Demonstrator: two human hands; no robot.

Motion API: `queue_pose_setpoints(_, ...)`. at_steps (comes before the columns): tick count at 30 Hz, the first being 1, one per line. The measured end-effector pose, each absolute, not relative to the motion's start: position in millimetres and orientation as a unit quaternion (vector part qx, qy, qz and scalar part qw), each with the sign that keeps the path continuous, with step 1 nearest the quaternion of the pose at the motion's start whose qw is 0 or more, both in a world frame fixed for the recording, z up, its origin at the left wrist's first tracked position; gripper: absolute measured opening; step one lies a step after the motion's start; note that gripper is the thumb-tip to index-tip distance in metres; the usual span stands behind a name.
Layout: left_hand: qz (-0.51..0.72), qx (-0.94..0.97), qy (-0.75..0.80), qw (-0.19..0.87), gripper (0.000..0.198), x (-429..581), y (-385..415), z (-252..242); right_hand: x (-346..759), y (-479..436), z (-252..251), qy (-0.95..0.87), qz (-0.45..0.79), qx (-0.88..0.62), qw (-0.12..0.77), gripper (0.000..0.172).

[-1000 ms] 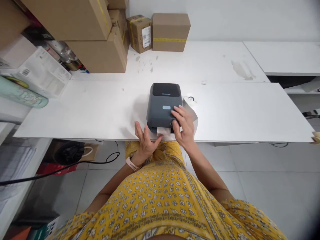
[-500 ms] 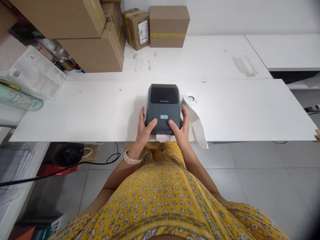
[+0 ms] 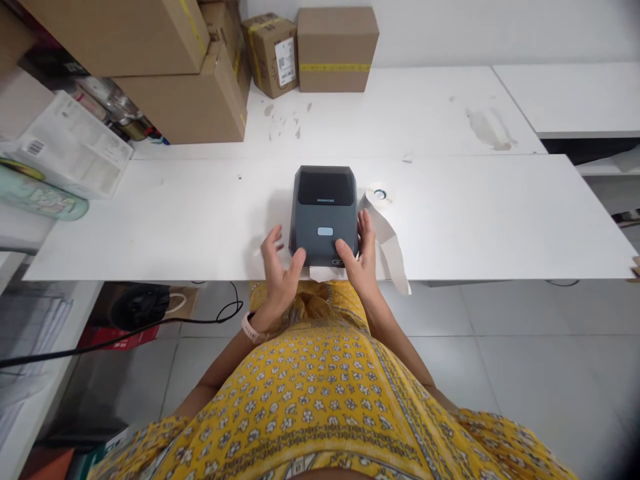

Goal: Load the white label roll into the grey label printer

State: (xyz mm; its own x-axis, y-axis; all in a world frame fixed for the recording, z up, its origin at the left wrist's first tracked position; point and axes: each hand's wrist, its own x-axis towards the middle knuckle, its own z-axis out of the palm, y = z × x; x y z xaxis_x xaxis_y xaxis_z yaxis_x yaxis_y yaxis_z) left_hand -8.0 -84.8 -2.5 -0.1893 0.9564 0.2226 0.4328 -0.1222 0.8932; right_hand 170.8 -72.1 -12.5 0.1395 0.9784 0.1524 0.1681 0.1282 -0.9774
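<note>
A dark grey label printer (image 3: 324,217) with a glossy black window and a pale button sits near the table's front edge. My right hand (image 3: 361,257) grips its right front side, with the thumb on top and the fingers along the side. My left hand (image 3: 281,273) is off the left side, its fingers spread and the thumb tip close to the front left corner. A strip of white paper (image 3: 325,274) pokes out under the printer's front. Right of the printer lies a roll of white labels (image 3: 373,193), its loose strip (image 3: 393,247) trailing past the table edge.
Cardboard boxes (image 3: 337,50) stand at the back and back left of the white table (image 3: 475,220). A white carton (image 3: 75,143) and a mint-green bottle (image 3: 45,193) are at the left. A black cable (image 3: 175,321) hangs below the table edge.
My left hand has let go of the printer's left side and moved left and toward me, its fingers opening. My right hand keeps its hold.
</note>
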Motion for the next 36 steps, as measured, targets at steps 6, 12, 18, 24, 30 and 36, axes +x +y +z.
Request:
queue_pose_setpoints(6,0.334,0.484,0.558,0.585,0.052,-2,-126,1,174,-74,-12,-0.626,0.288,-0.530,0.494,0.057)
queue_pose_setpoints(12,0.319,0.358,0.497,0.723,0.037,23,-105,4,174,-71,-24,-0.643,0.252,-0.533,0.489,0.055)
queue_pose_setpoints(18,0.326,0.388,0.492,0.707,0.041,22,-106,-1,172,-75,-12,-0.654,0.206,-0.544,0.485,0.045)
queue_pose_setpoints(24,0.242,0.537,0.487,0.645,0.043,-13,-101,-8,172,-78,18,-0.725,0.104,-0.549,0.402,0.025)
queue_pose_setpoints(30,0.422,0.509,0.589,0.465,0.036,-42,-90,-2,171,-62,27,-0.767,0.087,-0.539,0.337,0.029)
queue_pose_setpoints(36,0.529,0.511,0.550,0.395,0.049,-16,-68,6,175,-69,-1,-0.703,0.155,-0.525,0.454,0.034)
